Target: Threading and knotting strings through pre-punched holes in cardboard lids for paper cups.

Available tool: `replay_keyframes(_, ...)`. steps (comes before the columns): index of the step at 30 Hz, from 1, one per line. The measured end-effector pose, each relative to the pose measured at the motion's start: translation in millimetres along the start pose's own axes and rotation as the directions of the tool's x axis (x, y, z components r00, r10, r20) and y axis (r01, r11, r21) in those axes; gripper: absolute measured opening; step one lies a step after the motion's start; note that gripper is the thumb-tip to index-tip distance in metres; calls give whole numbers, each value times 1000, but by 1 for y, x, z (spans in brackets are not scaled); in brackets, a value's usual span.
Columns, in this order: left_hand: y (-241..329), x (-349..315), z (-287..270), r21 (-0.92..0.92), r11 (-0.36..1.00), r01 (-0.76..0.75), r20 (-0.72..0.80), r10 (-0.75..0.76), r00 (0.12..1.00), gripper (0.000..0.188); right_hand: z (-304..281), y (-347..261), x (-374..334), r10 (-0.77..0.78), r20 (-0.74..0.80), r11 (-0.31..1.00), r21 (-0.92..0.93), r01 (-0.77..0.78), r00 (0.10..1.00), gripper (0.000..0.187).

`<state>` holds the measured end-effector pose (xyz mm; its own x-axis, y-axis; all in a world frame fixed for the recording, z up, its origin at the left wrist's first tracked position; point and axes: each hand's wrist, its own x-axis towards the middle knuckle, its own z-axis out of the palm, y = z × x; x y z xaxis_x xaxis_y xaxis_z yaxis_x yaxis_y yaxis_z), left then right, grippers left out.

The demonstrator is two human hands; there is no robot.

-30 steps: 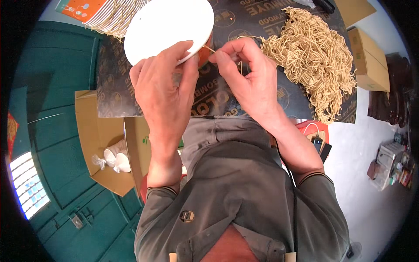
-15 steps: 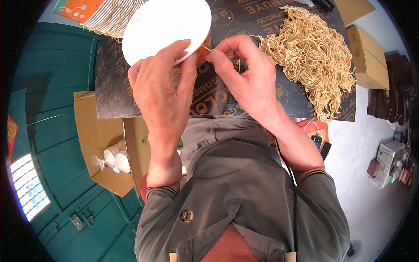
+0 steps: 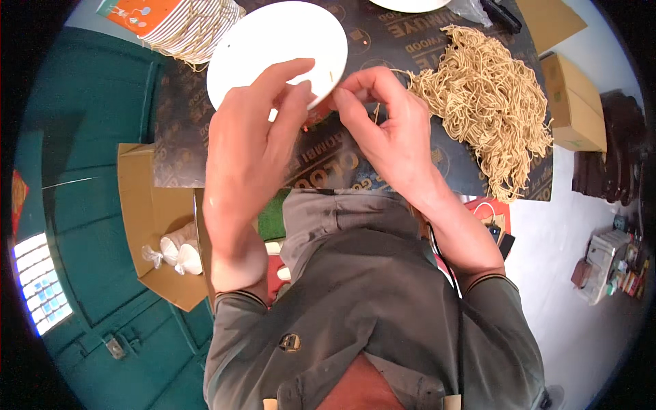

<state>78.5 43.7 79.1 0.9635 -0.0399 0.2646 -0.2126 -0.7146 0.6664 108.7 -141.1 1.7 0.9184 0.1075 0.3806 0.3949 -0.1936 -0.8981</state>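
Note:
A white round disc (image 3: pixel 273 41) lies tilted over an orange-red body (image 3: pixel 318 113) at the top middle of the table; it looks like the end of a paper tub, mostly hidden by my hands. My left hand (image 3: pixel 249 137) is over the disc's near edge, slightly blurred, thumb and forefinger apart. A short bit of cord (image 3: pixel 332 76) shows at the disc's right rim. Beside that rim my right hand (image 3: pixel 393 126) is closed, thumb against forefinger, on a thin tan cord (image 3: pixel 376 113) that hangs below the fingers. A big tangled heap of tan cords (image 3: pixel 485 102) lies to the right.
At the far left stands an orange-and-white stack (image 3: pixel 184 31) with cords along its side. Another white disc (image 3: pixel 410 3) and a black object (image 3: pixel 502 15) lie at the far edge. Cardboard boxes (image 3: pixel 157 225) (image 3: pixel 574 102) flank the dark table (image 3: pixel 184 164).
My left hand has loosened from the disc's rim, its fingers now apart. The disc has shifted slightly right in view. My right hand stays by the rim, and a second disc has come into view.

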Motion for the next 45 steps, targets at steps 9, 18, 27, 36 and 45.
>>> replay_keyframes(9,-10,50,-13,-143,975,171,470,-85,879,26,-5,6,0,94,62,990,100,-100,994,16)
replay_keyframes(18,-17,54,4,-244,962,121,394,-16,919,23,-8,8,4,27,47,995,91,-31,999,12)
replay_keyframes(27,-30,64,0,-343,930,134,433,30,901,18,-12,7,6,136,135,954,250,-166,982,10)
replay_keyframes(36,-34,70,3,-692,696,190,349,92,933,17,-36,5,9,254,234,876,355,-325,939,19)
replay_keyframes(45,-26,77,9,-680,649,341,534,119,837,14,-71,-21,26,213,332,974,2,-226,919,22)
